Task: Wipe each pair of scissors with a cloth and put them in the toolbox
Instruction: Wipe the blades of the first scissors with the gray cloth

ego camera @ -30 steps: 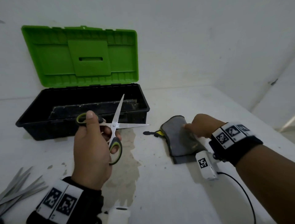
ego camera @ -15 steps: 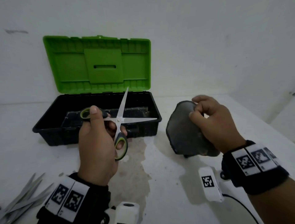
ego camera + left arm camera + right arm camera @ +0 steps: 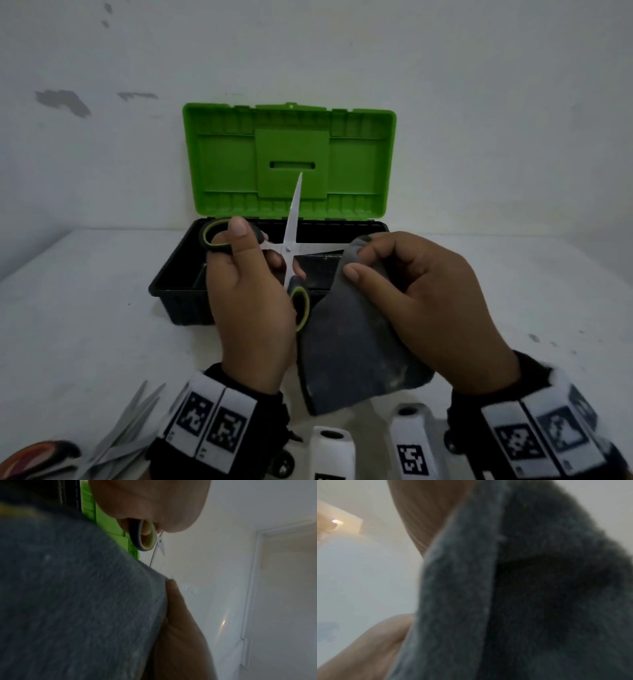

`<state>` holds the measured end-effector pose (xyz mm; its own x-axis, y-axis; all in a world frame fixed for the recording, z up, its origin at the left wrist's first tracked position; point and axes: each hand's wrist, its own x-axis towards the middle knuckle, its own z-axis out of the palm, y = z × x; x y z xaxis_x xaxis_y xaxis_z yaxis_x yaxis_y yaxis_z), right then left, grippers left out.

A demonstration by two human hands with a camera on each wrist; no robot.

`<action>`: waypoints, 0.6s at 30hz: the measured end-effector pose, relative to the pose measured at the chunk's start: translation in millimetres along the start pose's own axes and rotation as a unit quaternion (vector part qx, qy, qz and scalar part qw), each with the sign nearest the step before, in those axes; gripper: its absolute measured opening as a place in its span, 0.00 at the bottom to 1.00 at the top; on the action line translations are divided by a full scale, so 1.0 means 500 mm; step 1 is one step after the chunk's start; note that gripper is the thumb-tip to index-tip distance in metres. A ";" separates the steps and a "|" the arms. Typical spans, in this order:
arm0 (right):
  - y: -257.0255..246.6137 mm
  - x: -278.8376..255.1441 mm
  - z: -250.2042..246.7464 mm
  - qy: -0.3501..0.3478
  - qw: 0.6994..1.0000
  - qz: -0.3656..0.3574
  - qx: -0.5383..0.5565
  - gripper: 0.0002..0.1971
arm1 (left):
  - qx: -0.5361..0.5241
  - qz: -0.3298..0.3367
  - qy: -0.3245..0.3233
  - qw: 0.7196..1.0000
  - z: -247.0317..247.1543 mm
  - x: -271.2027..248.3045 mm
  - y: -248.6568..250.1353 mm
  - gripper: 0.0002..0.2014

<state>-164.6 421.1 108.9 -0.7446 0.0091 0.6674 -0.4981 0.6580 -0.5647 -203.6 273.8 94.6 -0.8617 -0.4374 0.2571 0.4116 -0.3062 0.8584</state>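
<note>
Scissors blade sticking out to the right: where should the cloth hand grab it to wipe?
Pinch the scissors on the sideways blade's flat faces through the cloth, right hand coming from the tip side. The blades are splayed wide, so stay off the edge.

No readable text anywhere; only black-and-white square code markers on both wristbands (image 3: 212, 423) and camera housings.

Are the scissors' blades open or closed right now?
Open. In the left hand, the scissors show blades crossed wide: one points up, the other sideways toward the cloth.
</note>
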 end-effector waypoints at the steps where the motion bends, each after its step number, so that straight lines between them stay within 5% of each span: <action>1: -0.009 0.003 0.010 0.013 1.000 -0.015 -0.012 0.06 | 0.011 0.011 0.003 1.000 -0.001 0.003 -0.003 0.19; 5: -0.026 0.017 0.039 0.025 0.999 -0.002 0.023 0.16 | 0.053 0.050 0.005 0.997 -0.002 0.009 -0.009 0.19; 18: -0.029 0.016 0.101 0.066 0.992 -0.073 -0.084 0.03 | 0.103 0.085 -0.013 0.991 -0.006 0.004 -0.025 0.22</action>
<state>-185.8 373.6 98.2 -0.6001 -0.0047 0.7999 -0.5067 0.7760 -0.3756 -209.5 274.2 83.1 -0.7939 -0.4447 0.4146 0.4843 -0.0502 0.8734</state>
